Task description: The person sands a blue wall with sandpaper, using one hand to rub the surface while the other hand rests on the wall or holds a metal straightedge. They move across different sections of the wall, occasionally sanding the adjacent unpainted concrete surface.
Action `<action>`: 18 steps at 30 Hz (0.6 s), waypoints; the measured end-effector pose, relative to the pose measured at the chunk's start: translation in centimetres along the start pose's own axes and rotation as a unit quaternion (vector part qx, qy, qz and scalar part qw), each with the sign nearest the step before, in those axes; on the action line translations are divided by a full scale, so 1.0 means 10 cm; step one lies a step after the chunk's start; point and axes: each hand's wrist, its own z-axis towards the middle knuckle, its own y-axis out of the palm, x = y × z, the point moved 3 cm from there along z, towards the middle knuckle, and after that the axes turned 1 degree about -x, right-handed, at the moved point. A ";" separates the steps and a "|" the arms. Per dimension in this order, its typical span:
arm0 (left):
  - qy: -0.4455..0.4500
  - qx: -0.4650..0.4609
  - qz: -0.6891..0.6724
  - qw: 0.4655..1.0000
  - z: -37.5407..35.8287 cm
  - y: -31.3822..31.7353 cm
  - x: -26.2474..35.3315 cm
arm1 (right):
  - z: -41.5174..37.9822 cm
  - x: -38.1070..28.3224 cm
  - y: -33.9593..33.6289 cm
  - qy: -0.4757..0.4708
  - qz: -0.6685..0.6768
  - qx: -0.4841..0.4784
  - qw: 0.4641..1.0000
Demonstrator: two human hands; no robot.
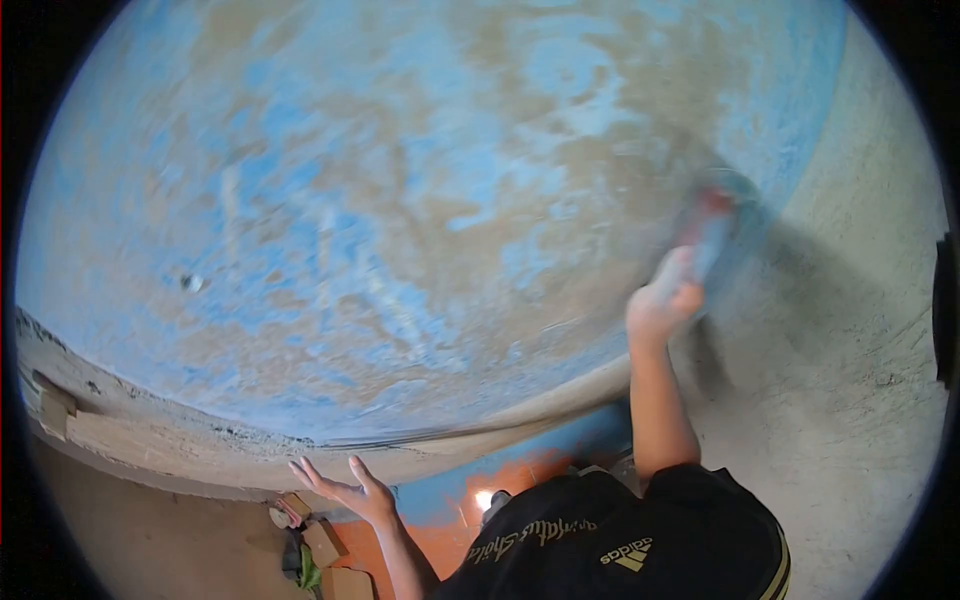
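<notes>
At the far left edge of the room, a small wooden block (54, 407) sits on the pale ledge (150, 430) that runs along the near edge of the blue wall (290, 200). The wall fills most of the view; its blue paint is patchy, with brownish-grey areas showing through and a few pale streaks on the left half. A small hole (190, 283) with something whitish at it marks the left part of the wall.

Nearer, beyond the ledge, cardboard boxes (325, 543) stand on the brown floor (150, 530), with a crumpled green item (308, 568) just beside them. Right of these, the left hand (350, 492) is held with its fingers spread and the palm bare, holding nothing; it shows in front of the ledge, and whether it touches it I cannot tell. Next come an orange surface (440, 520) and a bright light (485, 499), then the person's black shirt (600, 530) with yellowish lettering.

To the right of middle, the right hand (662, 300) is closed around the handle of a hand tool (710, 240), pale blue with a reddish part towards its far end. Hand and tool are blurred, so the tool's exact kind is unclear. The tool lies over the right part of the blue wall, near the grey surface (850, 330); contact cannot be made out. Shadow falls across that grey surface, and a dark object (943, 310) stands at the far right edge.
</notes>
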 end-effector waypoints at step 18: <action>-0.030 0.016 -0.094 0.995 0.65 -0.17 -0.85 | -1.01 -1.91 1.13 -0.256 0.044 -0.103 0.960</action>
